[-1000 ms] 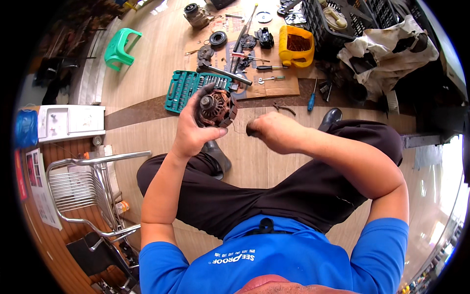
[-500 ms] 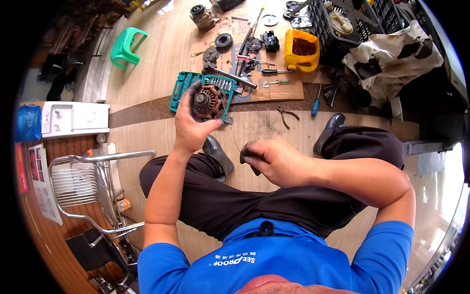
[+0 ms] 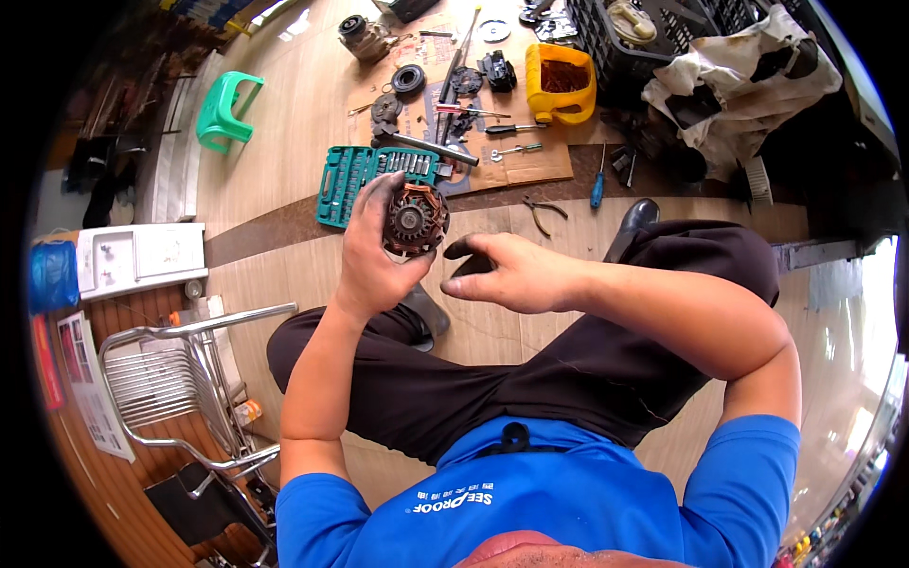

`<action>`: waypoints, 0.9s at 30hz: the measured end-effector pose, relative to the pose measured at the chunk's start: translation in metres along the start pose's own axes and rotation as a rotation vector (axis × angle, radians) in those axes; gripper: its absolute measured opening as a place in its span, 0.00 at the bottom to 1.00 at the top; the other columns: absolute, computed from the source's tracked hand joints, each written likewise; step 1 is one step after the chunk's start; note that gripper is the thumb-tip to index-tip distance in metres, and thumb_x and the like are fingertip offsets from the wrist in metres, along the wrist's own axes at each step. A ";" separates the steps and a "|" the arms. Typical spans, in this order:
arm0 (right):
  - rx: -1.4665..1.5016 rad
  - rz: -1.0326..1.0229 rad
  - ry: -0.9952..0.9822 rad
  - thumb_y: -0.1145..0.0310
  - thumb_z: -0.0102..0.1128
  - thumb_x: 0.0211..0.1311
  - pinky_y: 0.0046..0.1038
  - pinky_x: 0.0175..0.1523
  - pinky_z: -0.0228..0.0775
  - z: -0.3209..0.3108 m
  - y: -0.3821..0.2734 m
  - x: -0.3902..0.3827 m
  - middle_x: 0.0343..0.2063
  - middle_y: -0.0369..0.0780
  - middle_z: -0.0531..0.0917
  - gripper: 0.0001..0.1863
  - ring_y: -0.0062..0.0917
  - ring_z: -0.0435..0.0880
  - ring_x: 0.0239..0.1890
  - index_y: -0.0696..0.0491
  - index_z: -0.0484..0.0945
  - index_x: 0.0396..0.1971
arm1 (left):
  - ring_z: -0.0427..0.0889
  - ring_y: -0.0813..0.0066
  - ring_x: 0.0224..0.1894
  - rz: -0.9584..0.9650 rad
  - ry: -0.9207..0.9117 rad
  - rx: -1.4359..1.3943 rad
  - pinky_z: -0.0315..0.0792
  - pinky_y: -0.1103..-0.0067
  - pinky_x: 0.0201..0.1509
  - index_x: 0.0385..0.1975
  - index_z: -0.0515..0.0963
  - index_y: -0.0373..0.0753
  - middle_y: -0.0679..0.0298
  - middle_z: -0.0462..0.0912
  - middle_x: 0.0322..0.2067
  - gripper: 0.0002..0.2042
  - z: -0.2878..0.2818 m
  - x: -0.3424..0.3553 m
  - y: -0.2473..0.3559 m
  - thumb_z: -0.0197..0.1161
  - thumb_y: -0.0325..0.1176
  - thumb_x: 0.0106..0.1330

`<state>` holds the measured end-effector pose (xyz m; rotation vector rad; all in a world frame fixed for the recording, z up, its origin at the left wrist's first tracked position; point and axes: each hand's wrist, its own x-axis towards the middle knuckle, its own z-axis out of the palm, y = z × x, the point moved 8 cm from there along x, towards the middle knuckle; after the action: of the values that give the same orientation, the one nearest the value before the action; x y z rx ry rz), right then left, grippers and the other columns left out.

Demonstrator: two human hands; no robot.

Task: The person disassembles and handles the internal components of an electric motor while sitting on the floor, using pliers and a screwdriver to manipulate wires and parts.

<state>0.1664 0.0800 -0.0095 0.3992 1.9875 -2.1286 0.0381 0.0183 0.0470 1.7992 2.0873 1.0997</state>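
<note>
My left hand [image 3: 367,257] wraps round the side of a round alternator part [image 3: 414,221], with copper windings about its rim and a dark toothed centre facing up. Blackened fingertips show along its upper left edge, and the thumb lies below it. My right hand [image 3: 516,275] hovers just to the right, thumb and fingers apart and curved, nothing seen between them. Beyond the left hand lies an open green socket set case [image 3: 341,189], partly covered by the hand and the part.
Tools and dismantled parts lie on flattened cardboard [image 3: 530,168]. Pliers [image 3: 544,214] and a blue screwdriver [image 3: 597,189] rest on the floor. A cut yellow jug [image 3: 561,112] stands near black crates [image 3: 606,47]. Left are a green stool [image 3: 223,112] and a metal chair [image 3: 151,379].
My left hand has brought the alternator part closer and slightly right. My right hand has risen toward it, its fingers spreading from a closed pose. The view has shifted slightly.
</note>
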 end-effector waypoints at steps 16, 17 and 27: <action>-0.055 0.061 0.357 0.69 0.57 0.65 0.32 0.29 0.75 -0.051 0.000 0.006 0.22 0.44 0.79 0.09 0.32 0.80 0.22 0.61 0.78 0.34 | 0.72 0.50 0.60 0.055 -0.213 0.002 0.67 0.68 0.63 0.60 0.68 0.34 0.48 0.72 0.57 0.40 0.007 -0.004 0.009 0.72 0.23 0.37; -0.265 -0.094 0.407 0.70 0.57 0.64 0.34 0.32 0.75 -0.054 -0.012 0.006 0.24 0.47 0.81 0.09 0.37 0.81 0.25 0.62 0.78 0.34 | 0.72 0.51 0.60 0.040 -0.229 -0.009 0.67 0.68 0.63 0.59 0.68 0.33 0.48 0.72 0.57 0.40 0.007 -0.004 0.007 0.72 0.23 0.37; -0.779 -0.068 0.252 0.69 0.55 0.60 0.44 0.43 0.74 -0.048 -0.003 0.013 0.28 0.51 0.82 0.08 0.48 0.82 0.37 0.56 0.80 0.30 | 0.75 0.66 0.58 -0.318 -0.321 -0.679 0.65 0.74 0.65 0.62 0.65 0.29 0.56 0.74 0.56 0.44 0.004 -0.012 -0.018 0.70 0.22 0.35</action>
<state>0.1562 0.1287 -0.0134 0.4662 2.7815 -1.2048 0.0295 0.0094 0.0290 1.1767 1.4896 1.1458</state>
